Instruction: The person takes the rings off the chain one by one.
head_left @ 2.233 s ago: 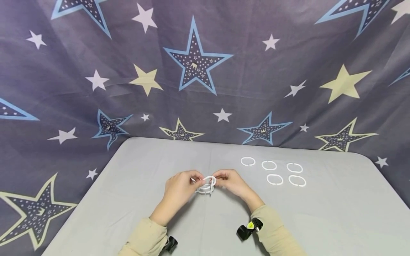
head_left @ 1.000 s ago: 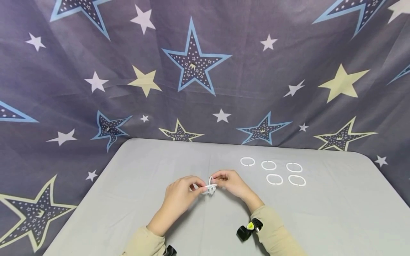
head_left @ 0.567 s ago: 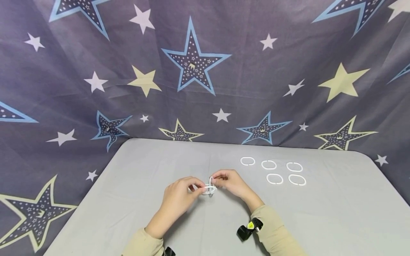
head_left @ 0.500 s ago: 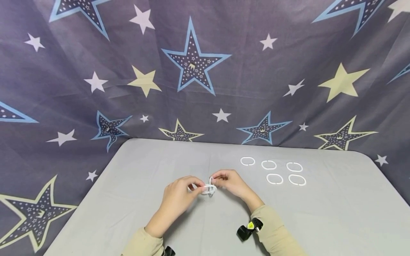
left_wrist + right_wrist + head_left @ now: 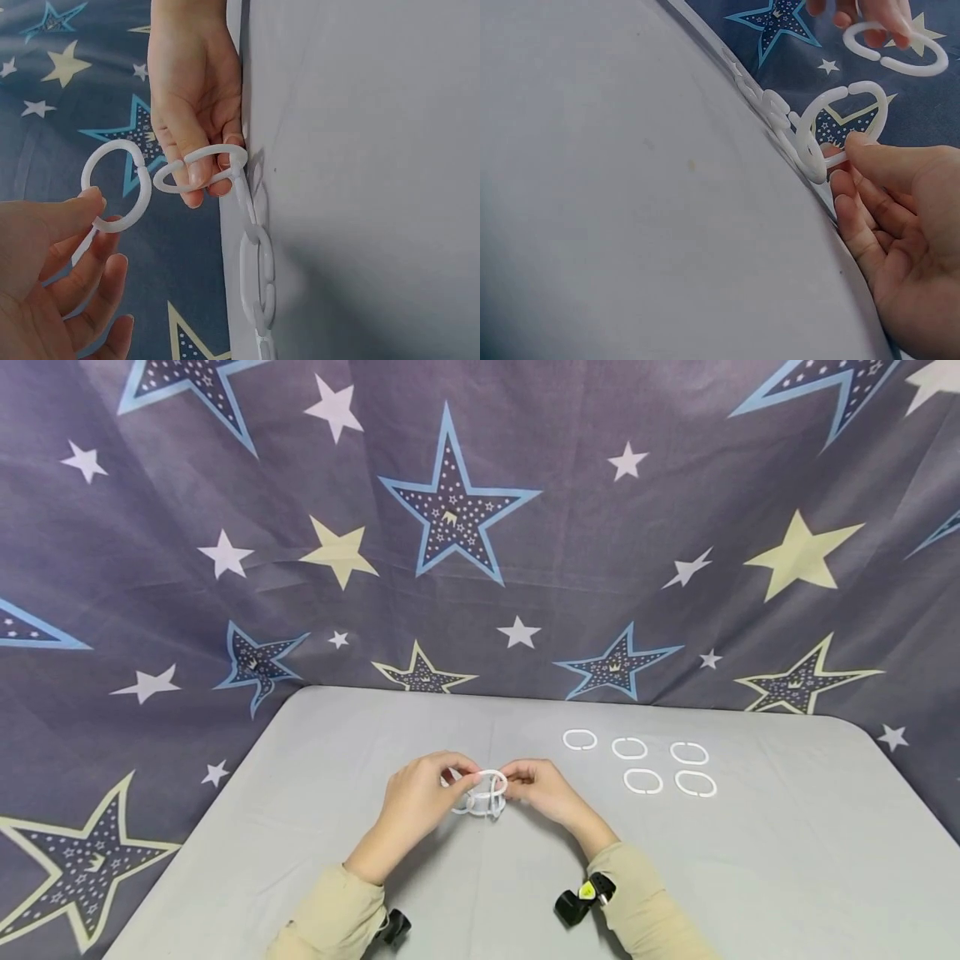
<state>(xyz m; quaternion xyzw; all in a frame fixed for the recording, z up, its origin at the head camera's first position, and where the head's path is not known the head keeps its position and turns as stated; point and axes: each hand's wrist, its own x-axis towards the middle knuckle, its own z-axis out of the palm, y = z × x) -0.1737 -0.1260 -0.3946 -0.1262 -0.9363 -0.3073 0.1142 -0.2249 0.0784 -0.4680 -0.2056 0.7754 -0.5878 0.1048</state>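
Observation:
In the head view my left hand [image 5: 420, 795] and right hand [image 5: 543, 789] meet above the table. Between my left thumb and fingers is a white oval plastic link [image 5: 139, 199], with a small gap in its side; another white piece shows among those fingers. My right hand pinches the end link [image 5: 880, 124] of a white plastic chain [image 5: 251, 262], which hangs down onto the grey surface. Both wrist views show the left link and this end link apart. Where the chain's lower links lie is partly hidden in the head view.
Several loose white links [image 5: 643, 781] lie to the right of my hands on the grey table [image 5: 787, 827]. Behind the table hangs a dark curtain [image 5: 570, 560] printed with stars. A black wrist camera [image 5: 573, 907] sits on my right sleeve.
My left hand dipped, its link low and overlapping the right one, and has now risen again with the link facing more upward. My right hand has barely moved; the loose links lie as before.

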